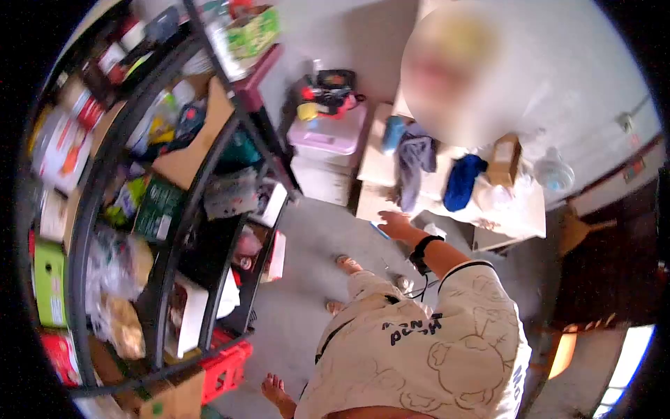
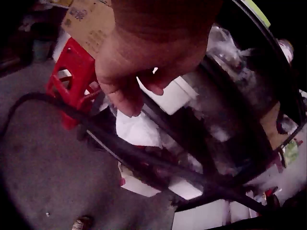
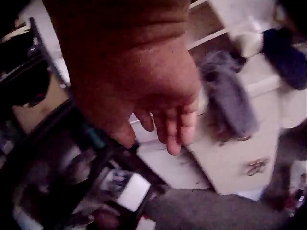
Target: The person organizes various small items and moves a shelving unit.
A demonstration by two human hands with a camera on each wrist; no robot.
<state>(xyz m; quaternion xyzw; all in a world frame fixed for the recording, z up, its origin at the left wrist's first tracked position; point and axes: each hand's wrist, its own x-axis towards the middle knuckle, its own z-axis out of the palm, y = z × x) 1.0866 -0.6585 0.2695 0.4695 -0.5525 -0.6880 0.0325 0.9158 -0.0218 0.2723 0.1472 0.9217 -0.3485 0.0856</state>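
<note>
- Head view first: where do we find the right hand (image 1: 396, 225)?
- We see it stretched fwd from the cream sleeve, with a black strap (image 1: 421, 253) on the wrist. It is at the front edge of the white table (image 1: 447, 206).
- And its fingers?
- In the right wrist view the fingers (image 3: 175, 129) hang down relaxed and close together, and they pinch nothing. The grey cloth (image 3: 230, 96) lies on the table just beside them. The blue cloth (image 1: 464, 180) lies further along the table.
- The left hand?
- Only the left wrist view shows it. The left hand (image 2: 139, 67) hangs with its fingertips (image 2: 125, 98) loosely curled and holds nothing. It is above the black shelf frame (image 2: 144, 158); we cannot tell if it touches. The red stool (image 2: 72, 72) stands on the floor near the foot of the shelf, and a white box (image 2: 175, 96) sits behind the fingers.
- Room to move?
- The grey floor (image 1: 314, 230) is open btw. shelf and table. The shelf is packed w/ boxes and bags up to its edges. A pink-lid box (image 1: 328, 136) stands beside the table, by the wall.
- Any writing?
- There are dark letters on the shirt (image 1: 412, 328), but we cannot read them for sure. The print on the cardboard (image 2: 88, 19) is too blurred.
</note>
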